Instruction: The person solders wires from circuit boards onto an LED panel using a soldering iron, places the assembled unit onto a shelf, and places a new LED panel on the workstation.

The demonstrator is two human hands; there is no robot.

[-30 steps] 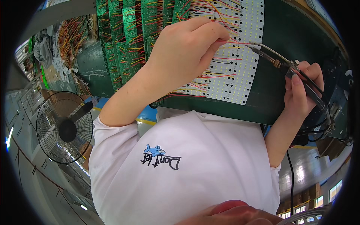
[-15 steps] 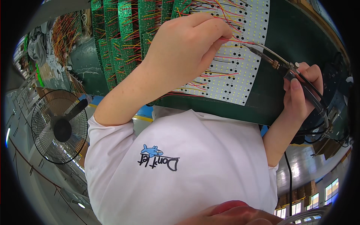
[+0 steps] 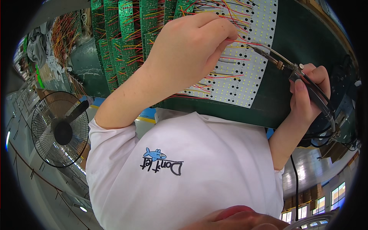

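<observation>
Left hand apparently pinching red wire, right hand holding soldering iron

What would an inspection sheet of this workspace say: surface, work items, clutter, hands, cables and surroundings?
Surface: dark green table, pale marks at left.
Work items: white boards with coloured wires across them; green circuit boards lined up to their left.
Clutter: loose wire bundle and grey cloth, far left.
Hands: left hand, fingers pinched at a red wire; right hand grips a soldering iron, its tip near that wire, contact unclear.
Cables: black cord hangs at right.
Surroundings: fan at left; windows lower right.
</observation>
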